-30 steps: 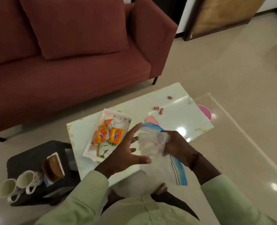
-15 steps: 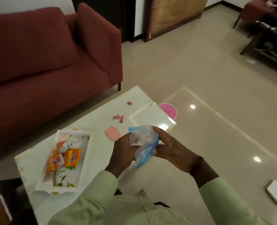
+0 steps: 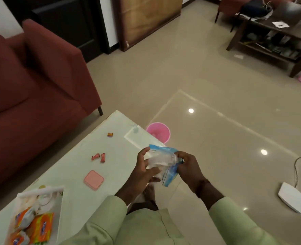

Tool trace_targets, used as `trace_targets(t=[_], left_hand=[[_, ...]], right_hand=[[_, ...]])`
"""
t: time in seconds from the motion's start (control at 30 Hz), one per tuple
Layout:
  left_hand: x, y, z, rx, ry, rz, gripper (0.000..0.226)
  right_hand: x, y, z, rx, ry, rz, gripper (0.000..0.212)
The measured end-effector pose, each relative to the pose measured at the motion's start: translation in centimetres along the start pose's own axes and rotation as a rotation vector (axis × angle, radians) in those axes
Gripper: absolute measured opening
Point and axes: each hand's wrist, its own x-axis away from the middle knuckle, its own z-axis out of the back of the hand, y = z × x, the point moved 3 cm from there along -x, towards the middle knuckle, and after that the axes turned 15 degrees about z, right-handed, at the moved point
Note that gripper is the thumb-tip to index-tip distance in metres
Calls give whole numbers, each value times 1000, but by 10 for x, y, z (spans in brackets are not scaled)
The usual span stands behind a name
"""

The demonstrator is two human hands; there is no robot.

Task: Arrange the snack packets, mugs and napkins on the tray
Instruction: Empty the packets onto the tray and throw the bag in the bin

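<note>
A crumpled clear plastic bag with blue edges (image 3: 165,161) is held over the near right edge of the white table (image 3: 86,156). My left hand (image 3: 142,167) grips its left side and my right hand (image 3: 188,167) pinches its right side. The white floral tray (image 3: 57,197) lies at the table's near left corner, partly cut off by the frame. Several orange snack packets (image 3: 38,225) rest in it. No mugs or napkins are in view.
On the table lie a pink square pad (image 3: 93,180), two red wrapped sweets (image 3: 98,157) and an orange sweet (image 3: 110,134). A pink bin (image 3: 158,132) stands past the table's far corner. A red sofa (image 3: 31,89) is left; a white device (image 3: 291,197) lies on the floor right.
The view has swung to the right, so the tray slid to the bottom left and the mugs left the frame. Both hands have bunched the plastic bag smaller.
</note>
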Motion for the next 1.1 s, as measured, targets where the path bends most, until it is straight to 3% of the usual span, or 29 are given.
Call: trace_targets(t=[0.07,0.13,0.2,0.33,0.47,0.67,0.83,1.0,1.1], left_hand=[[-27,14,-8,-110,-56,14,100],[-57,28,-15,-264,16,-33,103],[-87,41,-17,-280,99,-50,82],[-139,67,-7,-263,258,-15,18],[-185,91,-3,-227,346,30,12],[-256,100,-19,-164,385,178,13],[-334,75,-28,122,406,417,12],[-434,20,-16,196,512,454,19],[-504,-24,-2,169,654,457,25]], right_hand=[[-26,11,11,-145,95,-130,30],[-47,22,15,-279,156,-269,29],[-67,30,16,-380,171,-374,27],[-104,37,21,-644,84,-501,25],[-137,54,41,-905,-29,-630,34],[-210,84,63,-809,108,-716,31],[-282,143,64,-566,120,-752,18],[-345,246,33,-472,168,-806,41],[-373,330,0,-455,159,-867,36]])
